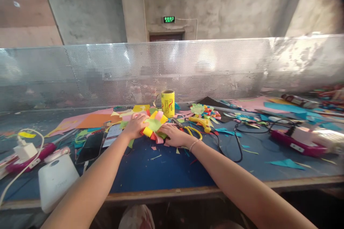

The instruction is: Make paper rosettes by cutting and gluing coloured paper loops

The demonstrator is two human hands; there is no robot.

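A paper flower [153,125] with a pale green middle and curled yellow, pink and red strips lies between my hands. On its left side my left hand [135,126] is closed on the strips. My right hand [173,136] rests at its right edge, fingers bent over the paper; the fingertips are partly hidden among the strips. Just behind the flower stands a yellow tube [168,103]. To the right of my right hand lie yellow-handled scissors [194,131] and a yellow glue gun [201,123].
Coloured paper sheets and scraps [94,120] cover the back of the blue table [161,175]. A phone [90,147], a white power bank [57,180] and a power strip [44,152] lie left. Black cables [240,145] and another strip [292,144] are right. A perforated metal screen [107,75] stands behind.
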